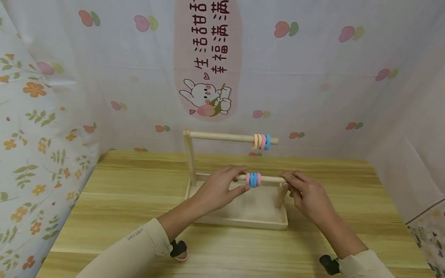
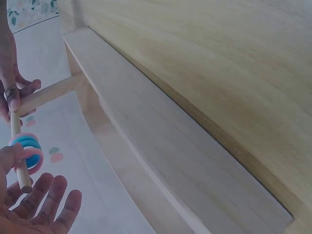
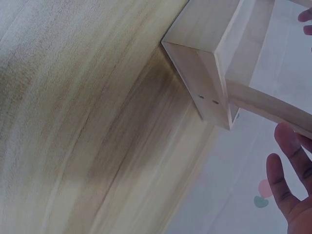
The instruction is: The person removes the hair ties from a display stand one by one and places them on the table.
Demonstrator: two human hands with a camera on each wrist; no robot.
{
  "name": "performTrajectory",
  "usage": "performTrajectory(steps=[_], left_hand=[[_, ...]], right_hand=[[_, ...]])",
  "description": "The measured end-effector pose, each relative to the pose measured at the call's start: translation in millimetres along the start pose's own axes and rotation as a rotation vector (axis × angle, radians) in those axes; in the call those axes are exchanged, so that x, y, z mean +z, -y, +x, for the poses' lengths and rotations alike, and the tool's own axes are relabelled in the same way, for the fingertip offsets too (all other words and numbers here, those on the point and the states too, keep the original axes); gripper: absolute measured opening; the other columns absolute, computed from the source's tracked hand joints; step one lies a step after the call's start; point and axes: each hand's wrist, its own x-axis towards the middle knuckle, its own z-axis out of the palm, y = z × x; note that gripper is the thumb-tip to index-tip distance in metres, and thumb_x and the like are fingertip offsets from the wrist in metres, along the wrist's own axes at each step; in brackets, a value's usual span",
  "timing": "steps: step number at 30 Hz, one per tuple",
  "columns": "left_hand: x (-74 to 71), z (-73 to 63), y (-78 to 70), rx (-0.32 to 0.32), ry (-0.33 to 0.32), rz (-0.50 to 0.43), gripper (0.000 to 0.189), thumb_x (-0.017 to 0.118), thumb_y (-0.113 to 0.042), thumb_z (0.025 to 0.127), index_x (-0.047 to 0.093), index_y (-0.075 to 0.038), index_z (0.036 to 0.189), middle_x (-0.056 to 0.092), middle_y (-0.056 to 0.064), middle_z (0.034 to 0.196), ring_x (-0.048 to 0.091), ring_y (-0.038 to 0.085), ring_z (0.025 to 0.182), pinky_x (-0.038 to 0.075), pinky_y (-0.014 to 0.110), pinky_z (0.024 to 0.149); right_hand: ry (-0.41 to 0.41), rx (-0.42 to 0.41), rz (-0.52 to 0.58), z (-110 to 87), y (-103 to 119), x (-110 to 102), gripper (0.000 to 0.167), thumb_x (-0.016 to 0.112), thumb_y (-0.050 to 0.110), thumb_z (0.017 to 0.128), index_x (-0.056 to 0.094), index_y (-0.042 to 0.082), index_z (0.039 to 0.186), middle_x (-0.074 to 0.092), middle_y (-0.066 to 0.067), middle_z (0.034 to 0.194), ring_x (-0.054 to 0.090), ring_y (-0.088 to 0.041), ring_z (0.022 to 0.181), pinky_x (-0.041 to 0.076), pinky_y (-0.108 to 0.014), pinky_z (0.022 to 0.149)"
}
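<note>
A wooden two-bar stand (image 1: 266,217) has a shallow tray base. Its lower rod (image 1: 272,180) carries several pink and blue rings (image 1: 253,180); they look like hair ties, though I cannot be sure. My left hand (image 1: 218,188) is at the rod's free left end. In the left wrist view its thumb (image 2: 9,157) touches a pink ring (image 2: 35,163), while the other fingers spread loosely below the rod tip. At the rod's other end, my right hand (image 1: 308,196) grips the top of the short post (image 1: 281,196) with thumb and fingers.
The upper rod (image 1: 220,136), on a taller left post (image 1: 190,155), bears several yellow, pink and blue rings (image 1: 261,142) near its right end. The stand sits on a wood-grain table (image 1: 235,270), before a printed curtain (image 1: 288,71). Another patterned cloth (image 1: 2,145) hangs at left.
</note>
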Motion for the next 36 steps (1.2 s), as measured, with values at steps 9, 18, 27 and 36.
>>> performTrajectory(steps=[9,18,27,36], left_hand=[[-2.2,2.9,-0.9,0.017,0.002,0.016,0.049,0.072,-0.032,0.111,0.063,-0.011,0.154,0.072,0.010,0.146,0.077,0.027,0.120,0.065,0.045,0.100],[-4.0,2.8,-1.4,0.012,-0.036,0.001,0.041,0.073,-0.028,0.110,0.066,-0.012,0.147,0.072,0.009,0.145,0.076,0.027,0.122,0.065,0.046,0.100],[-8.8,-1.2,-0.3,0.020,-0.065,0.015,0.038,0.076,-0.023,0.108,0.068,-0.013,0.143,0.073,0.007,0.139,0.076,0.025,0.119,0.065,0.042,0.100],[-12.1,-6.7,5.0,0.048,-0.119,0.001,0.039,0.080,-0.015,0.104,0.069,-0.007,0.140,0.072,0.012,0.132,0.079,0.027,0.110,0.067,0.042,0.095]], right_hand=[[0.011,0.006,-0.006,-0.6,-2,3,0.039,0.078,-0.016,0.092,0.079,-0.003,0.128,0.076,-0.015,0.106,0.065,-0.016,0.070,0.056,-0.034,0.059],[0.026,0.022,-0.008,-0.3,-1,-1,0.038,0.077,-0.016,0.093,0.079,-0.003,0.129,0.076,-0.014,0.105,0.064,-0.015,0.070,0.056,-0.034,0.060],[0.032,0.032,-0.004,-1.1,0,0,0.036,0.077,-0.014,0.094,0.079,-0.003,0.129,0.076,-0.014,0.105,0.064,-0.014,0.070,0.055,-0.032,0.059],[0.014,0.022,0.022,-0.3,0,-1,0.035,0.078,-0.013,0.095,0.080,-0.003,0.128,0.075,-0.012,0.104,0.061,-0.010,0.068,0.053,-0.029,0.058]])
